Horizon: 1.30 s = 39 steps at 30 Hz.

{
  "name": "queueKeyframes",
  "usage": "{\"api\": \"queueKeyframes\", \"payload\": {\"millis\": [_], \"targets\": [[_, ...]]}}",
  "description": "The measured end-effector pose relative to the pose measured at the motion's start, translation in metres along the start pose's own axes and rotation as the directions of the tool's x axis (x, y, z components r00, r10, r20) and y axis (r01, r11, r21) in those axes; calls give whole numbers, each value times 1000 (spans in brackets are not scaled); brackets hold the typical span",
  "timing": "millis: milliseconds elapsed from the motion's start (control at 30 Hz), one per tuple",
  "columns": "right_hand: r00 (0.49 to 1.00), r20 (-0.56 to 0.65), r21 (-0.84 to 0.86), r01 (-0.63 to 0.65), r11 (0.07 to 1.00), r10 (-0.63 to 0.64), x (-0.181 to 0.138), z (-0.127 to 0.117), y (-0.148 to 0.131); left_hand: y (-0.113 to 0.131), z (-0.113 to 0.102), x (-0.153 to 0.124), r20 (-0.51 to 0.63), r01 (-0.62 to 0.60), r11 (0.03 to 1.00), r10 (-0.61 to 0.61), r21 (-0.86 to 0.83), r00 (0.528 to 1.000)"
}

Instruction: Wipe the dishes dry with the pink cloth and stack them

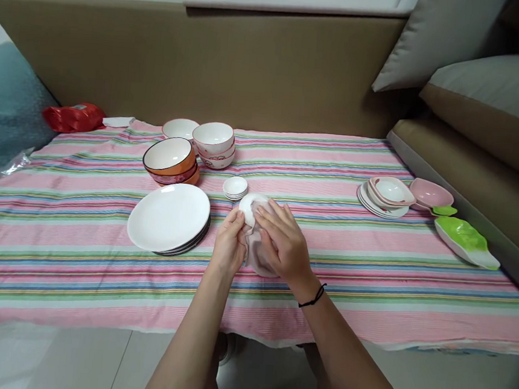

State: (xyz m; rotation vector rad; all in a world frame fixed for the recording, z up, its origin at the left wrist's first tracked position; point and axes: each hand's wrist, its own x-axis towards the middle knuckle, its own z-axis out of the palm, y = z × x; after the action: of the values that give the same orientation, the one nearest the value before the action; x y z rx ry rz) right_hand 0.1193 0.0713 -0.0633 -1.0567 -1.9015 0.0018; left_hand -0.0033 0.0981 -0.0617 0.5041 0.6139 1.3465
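Note:
My left hand (pixel 230 240) grips a small white dish (pixel 247 207) by its edge, thumb on top. My right hand (pixel 285 242) presses a pale greyish cloth (pixel 260 258) against the dish, and part of the cloth hangs below. Just behind the dish sits a short stack of small white saucers (pixel 235 186). To the left lies a stack of plates with a large white plate (pixel 169 217) on top. Beyond it stand orange bowls (pixel 171 159) and white bowls with red rims (pixel 214 139), stacked.
On the right are a pink-rimmed dish (pixel 391 191) on small plates, a pink bowl (pixel 430 192) and a green leaf-shaped dish (pixel 464 238). A red package (pixel 74 118) lies at the back left. A striped cloth (pixel 346 287) covers the surface; cushions (pixel 499 94) rise at right.

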Motion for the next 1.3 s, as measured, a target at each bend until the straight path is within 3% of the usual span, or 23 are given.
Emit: {"api": "queueKeyframes", "payload": {"millis": [133,333,467,567,633,733,800,833,900,967,1033,1133,1300], "targets": [[1000,12,3,-24,1000,24,0,-3,1,-2,3,-1,64,73,997,-75,25,995],[996,59,36,70,997,-72,-1,-4,3,-4,5,1,-53,79,995,-83,-66,995],[995,95,6,15,1000,-16,1,-1,6,-7,3,0,-63,108,994,-109,-23,992],[991,4,50,-134,990,134,2,5,7,-11,2,-4,-15,188,979,-188,81,982],[949,-82,140,-292,946,305,1,10,7,-12,4,-9,38,153,967,-164,202,986],[790,-100,334,-545,769,604,0,18,10,-15,10,-17,159,8,909,-81,416,984],[694,-63,415,-636,651,717,-2,21,12,-17,12,-20,206,-35,860,-83,509,975],[690,-58,420,-639,645,721,-2,21,13,-18,13,-20,201,-27,856,-91,517,975],[780,-84,347,-560,752,620,-2,18,14,-18,11,-19,136,47,898,-117,437,984],[912,-76,201,-383,902,404,-1,12,14,-16,9,-15,75,154,950,-181,272,981],[980,-6,85,-197,977,198,1,6,14,-12,7,-12,80,246,961,-257,127,963],[995,41,65,-95,993,92,1,2,14,-5,8,-9,85,286,958,-286,15,954],[944,-35,214,-314,925,328,-2,11,11,-5,9,-7,-42,127,991,-129,-51,991]]}}
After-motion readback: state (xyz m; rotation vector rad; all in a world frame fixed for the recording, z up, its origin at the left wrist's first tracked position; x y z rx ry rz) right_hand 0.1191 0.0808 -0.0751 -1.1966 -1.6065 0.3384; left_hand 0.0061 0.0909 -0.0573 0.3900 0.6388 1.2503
